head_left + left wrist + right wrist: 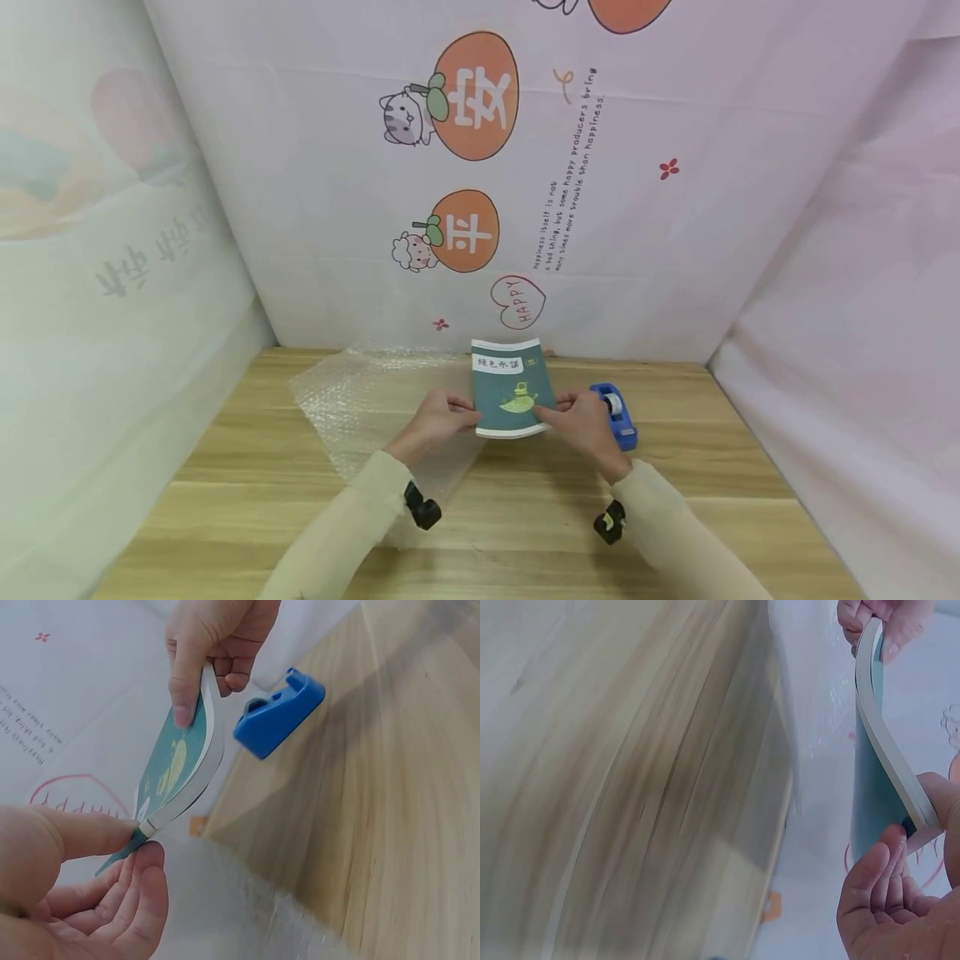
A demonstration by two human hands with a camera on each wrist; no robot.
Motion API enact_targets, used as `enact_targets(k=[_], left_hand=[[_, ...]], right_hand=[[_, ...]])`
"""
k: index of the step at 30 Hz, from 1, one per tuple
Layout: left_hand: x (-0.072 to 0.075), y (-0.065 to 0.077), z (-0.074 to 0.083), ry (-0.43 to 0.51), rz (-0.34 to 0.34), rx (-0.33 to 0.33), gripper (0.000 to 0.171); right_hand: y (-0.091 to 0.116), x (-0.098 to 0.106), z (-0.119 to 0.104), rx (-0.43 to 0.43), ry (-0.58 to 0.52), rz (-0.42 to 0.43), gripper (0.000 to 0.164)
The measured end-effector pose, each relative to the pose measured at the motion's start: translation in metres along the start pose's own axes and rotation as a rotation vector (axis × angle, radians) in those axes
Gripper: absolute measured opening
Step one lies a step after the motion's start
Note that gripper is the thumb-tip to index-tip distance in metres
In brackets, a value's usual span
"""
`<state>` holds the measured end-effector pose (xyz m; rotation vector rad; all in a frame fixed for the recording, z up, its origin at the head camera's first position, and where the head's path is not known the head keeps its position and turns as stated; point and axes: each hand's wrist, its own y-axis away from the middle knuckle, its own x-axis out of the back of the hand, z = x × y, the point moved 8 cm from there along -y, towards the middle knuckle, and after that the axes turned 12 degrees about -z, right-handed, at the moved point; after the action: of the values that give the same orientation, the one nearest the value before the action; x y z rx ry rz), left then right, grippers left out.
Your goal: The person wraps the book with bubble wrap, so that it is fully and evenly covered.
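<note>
A green paperback book point(513, 392) with a yellow drawing on its cover is held up above the table by both hands. My left hand point(438, 421) pinches its left edge between thumb and fingers; my right hand point(583, 421) grips the right edge the same way. In the left wrist view the book point(174, 765) bends in a curve, its white page edges showing. The right wrist view shows the book point(877, 750) bowed between the two hands, well clear of the wood.
A sheet of bubble wrap point(360, 400) lies on the wooden table point(712, 467) at the left, partly under my left forearm. A blue tape dispenser point(622, 425) stands just right of my right hand. Printed cloth walls point(637, 225) enclose the back and sides.
</note>
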<state>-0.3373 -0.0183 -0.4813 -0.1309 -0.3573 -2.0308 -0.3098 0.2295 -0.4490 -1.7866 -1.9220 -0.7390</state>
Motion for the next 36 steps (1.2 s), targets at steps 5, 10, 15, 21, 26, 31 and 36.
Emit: enact_targets(k=[5,10,15,21,26,31,36], left_hand=[[0.02,0.009,-0.009,-0.057,0.033,0.015,0.021],[0.042,0.017,-0.019,-0.139,0.074,0.03,0.02],[0.063,0.028,-0.028,-0.19,0.113,0.035,0.02],[0.085,0.043,-0.039,-0.218,0.126,0.054,0.022],[0.101,0.054,-0.047,-0.202,0.146,0.045,0.021],[0.113,0.066,-0.054,-0.178,0.163,0.063,0.025],[0.12,0.074,-0.061,-0.194,0.183,0.082,0.029]], right_hand=[[-0.008,-0.023,-0.009,0.006,-0.044,-0.02,0.032],[-0.015,-0.045,-0.021,0.04,-0.068,-0.009,0.028],[-0.018,-0.067,-0.035,0.1,-0.065,0.0,0.027],[-0.022,-0.091,-0.054,0.201,-0.053,0.002,0.026],[-0.024,-0.109,-0.065,0.223,-0.055,-0.003,0.026],[-0.026,-0.124,-0.076,0.229,-0.062,-0.024,0.026],[-0.031,-0.138,-0.083,0.243,-0.046,-0.024,0.023]])
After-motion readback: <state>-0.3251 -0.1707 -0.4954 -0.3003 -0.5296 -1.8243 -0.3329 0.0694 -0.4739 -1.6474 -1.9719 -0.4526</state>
